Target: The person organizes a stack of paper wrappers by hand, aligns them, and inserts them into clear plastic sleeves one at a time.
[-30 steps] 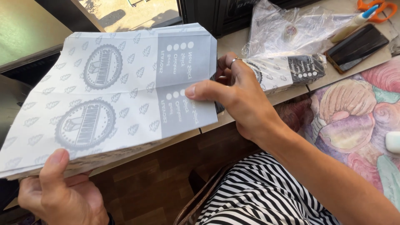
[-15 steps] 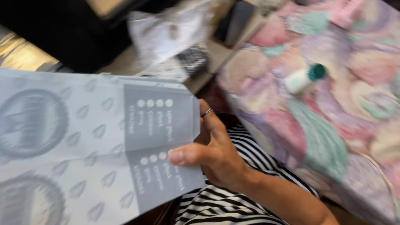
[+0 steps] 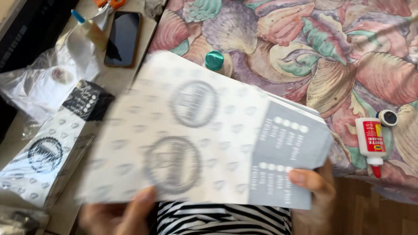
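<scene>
I hold a stack of flat white and grey printed paper bags with round grey emblems, spread across the middle of the view and blurred by motion. My left hand grips its lower left edge, thumb on top. My right hand pinches the grey lower right corner, thumb on top. The bags hide most of both hands and part of my striped top.
A shell-patterned cloth covers the surface at right, with a white glue bottle, its cap and a teal-capped bottle. At left a desk holds a phone, a glue stick, orange scissors, clear plastic wrap and another printed bag.
My view has swung from the desk to the patterned cloth, and the stack of bags has moved right with both hands still on it.
</scene>
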